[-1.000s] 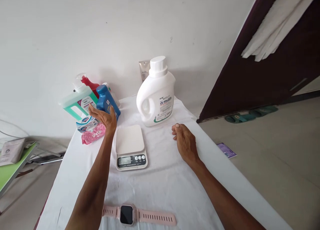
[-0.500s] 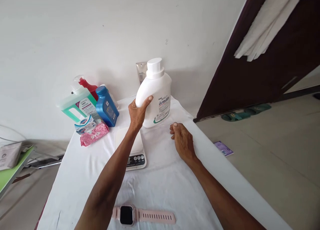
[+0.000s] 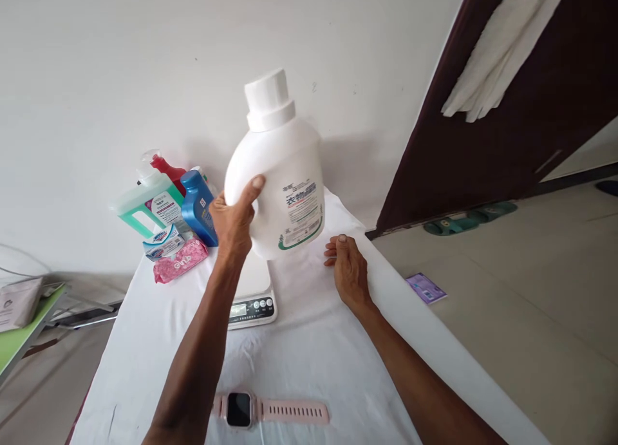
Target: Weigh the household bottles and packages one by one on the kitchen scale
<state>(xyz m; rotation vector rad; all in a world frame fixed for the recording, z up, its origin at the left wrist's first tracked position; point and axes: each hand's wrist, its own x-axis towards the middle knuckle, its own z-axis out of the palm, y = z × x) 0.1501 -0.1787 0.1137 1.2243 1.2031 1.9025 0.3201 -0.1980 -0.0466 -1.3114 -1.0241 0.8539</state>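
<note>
Left hand (image 3: 235, 221) grips the handle side of a smooth white plastic detergent jug (image 3: 280, 184), fingers wrapped, thumb on front; jug lifted off, tilted, above the flat white scale (image 3: 251, 293) mid-table. Right hand (image 3: 348, 271) rests on the wrinkled white tablecloth (image 3: 313, 361), fingers loosely curled, holding nothing. Pink rubbery watch (image 3: 270, 409) lies at near edge.

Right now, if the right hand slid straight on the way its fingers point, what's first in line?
Probably the white detergent bottle, which the left hand holds up; the right hand lies on the tablecloth, and depth is unclear.
</note>
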